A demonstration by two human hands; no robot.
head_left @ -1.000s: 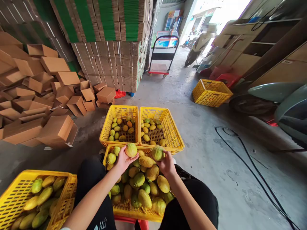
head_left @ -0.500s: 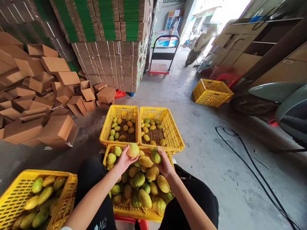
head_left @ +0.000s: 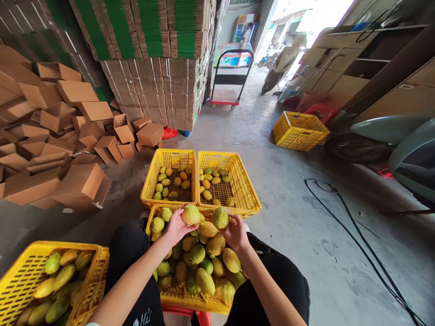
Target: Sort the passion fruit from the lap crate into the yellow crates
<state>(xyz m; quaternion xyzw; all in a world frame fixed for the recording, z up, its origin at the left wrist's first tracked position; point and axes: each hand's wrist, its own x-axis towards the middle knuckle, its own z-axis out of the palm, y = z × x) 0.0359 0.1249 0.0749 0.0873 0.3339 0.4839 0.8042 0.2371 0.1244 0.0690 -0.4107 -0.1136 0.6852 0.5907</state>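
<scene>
My left hand (head_left: 175,228) grips a yellow-green mango (head_left: 190,214) above the near yellow crate (head_left: 190,304), which is heaped with mangoes and rests between my knees. My right hand (head_left: 235,233) holds a second, greener mango (head_left: 220,217) beside it. Both fruits hover near the crate's far rim, close together. Beyond stand two more yellow crates, the left one (head_left: 151,183) and the right one (head_left: 249,190), each with a thin layer of mangoes.
A fourth crate (head_left: 20,276) of long mangoes sits at my lower left. Folded cardboard boxes (head_left: 68,145) pile up left, stacked flat cartons (head_left: 159,86) behind. An empty yellow crate (head_left: 299,131), a hand trolley (head_left: 231,77), scooters (head_left: 390,140) and a black cable (head_left: 340,217) lie right.
Both hands have shifted slightly inward, bringing the two mangoes closer together. The right hand has turned its mango between the fingers.
</scene>
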